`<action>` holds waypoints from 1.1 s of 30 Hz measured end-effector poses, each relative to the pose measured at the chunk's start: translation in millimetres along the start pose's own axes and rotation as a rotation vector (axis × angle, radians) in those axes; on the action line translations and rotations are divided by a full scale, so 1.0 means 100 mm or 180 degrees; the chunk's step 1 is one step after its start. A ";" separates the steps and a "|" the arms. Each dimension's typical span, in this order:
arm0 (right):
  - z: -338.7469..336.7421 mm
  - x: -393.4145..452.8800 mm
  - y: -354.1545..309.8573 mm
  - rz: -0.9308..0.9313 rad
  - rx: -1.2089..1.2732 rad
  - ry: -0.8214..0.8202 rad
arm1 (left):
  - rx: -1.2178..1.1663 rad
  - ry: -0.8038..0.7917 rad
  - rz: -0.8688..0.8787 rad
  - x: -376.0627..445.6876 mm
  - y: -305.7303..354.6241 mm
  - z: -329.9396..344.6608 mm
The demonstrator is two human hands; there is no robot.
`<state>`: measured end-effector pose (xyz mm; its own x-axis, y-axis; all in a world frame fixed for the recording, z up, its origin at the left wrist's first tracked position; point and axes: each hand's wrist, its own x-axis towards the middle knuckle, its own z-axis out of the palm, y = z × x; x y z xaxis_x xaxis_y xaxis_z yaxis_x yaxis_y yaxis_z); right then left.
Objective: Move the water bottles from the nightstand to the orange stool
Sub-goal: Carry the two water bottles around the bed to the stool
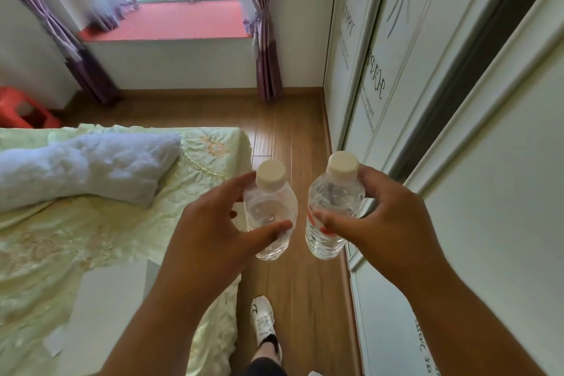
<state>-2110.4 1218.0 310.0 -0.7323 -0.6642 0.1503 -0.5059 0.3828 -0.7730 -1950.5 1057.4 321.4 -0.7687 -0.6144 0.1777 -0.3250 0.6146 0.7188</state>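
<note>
The left hand (210, 223) grips one bottle (270, 214) and the right hand (381, 217) grips another (332, 207) (both capped, upright) above the floor (293, 131) beside the bed (91, 223).

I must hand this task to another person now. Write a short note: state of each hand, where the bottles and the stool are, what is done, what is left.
Left hand: grips one water bottle by its upper body, upright.
Right hand: grips the second bottle the same way.
Both bottles are capped and held over the wooden floor, between the bed and the wardrobe.
Orange stool: on the floor at far left, beyond the bed, near the curtain.
Done: both bottles picked up.
Left: walk round the bed and stand both bottles on the stool.
</note>
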 end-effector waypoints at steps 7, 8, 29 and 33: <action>0.05 0.52 0.08 0.0237 -0.0230 0.0134 | -0.0236 -0.0192 0.0234 0.75 -0.16 0.08; 0.07 0.62 0.07 0.0259 -0.0282 0.0155 | -0.0262 -0.0218 0.0248 0.88 -0.19 0.07; 1.09 2.45 -0.35 0.0286 -0.0350 0.0178 | -0.0242 -0.0045 0.0162 2.66 -1.34 -0.66; 1.23 2.74 -0.41 0.0156 -0.0310 0.0100 | -0.0146 0.0057 0.0038 2.76 -1.46 -0.74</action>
<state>-2234.4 941.9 306.9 -0.7704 -0.6233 0.1342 -0.5099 0.4759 -0.7166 -2074.2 761.6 314.8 -0.7624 -0.6161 0.1981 -0.2900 0.5988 0.7465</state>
